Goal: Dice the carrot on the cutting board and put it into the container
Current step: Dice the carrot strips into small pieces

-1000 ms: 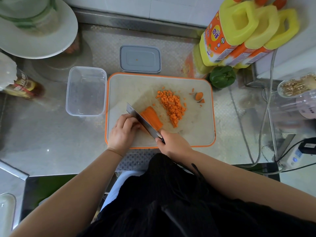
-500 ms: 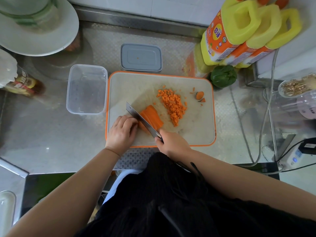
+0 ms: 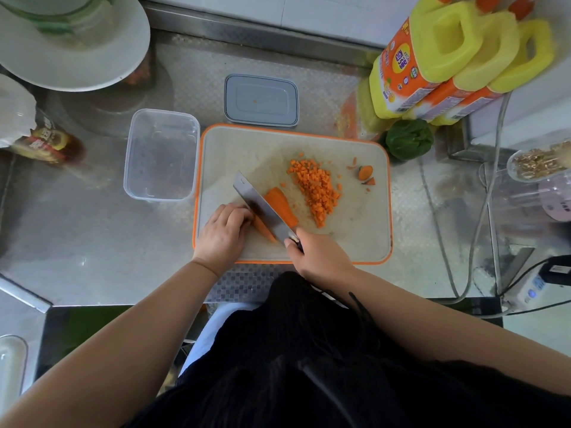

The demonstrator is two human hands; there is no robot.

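carrot [image 3: 279, 206] lies on cutting board [image 3: 355, 239], long axis diagonal, near-left to far-right | knife [image 3: 262, 208] blade across it | right hand [image 3: 321, 257] grips knife handle | left hand [image 3: 224, 231] fingers curled, holding carrot's near-left piece | diced pile [image 3: 315, 189] right of carrot | container [image 3: 160, 154] left of board

Three yellow jugs [image 3: 445, 41], one container [image 3: 160, 154], one lid [image 3: 261, 100] — one knife [image 3: 262, 208], one green pepper [image 3: 408, 139].

knife handle [image 3: 298, 242] hidden in right hand [image 3: 321, 257]; plate [image 3: 74, 57] cropped

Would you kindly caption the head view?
Right hand slices carrot with knife; left hand steadies it.
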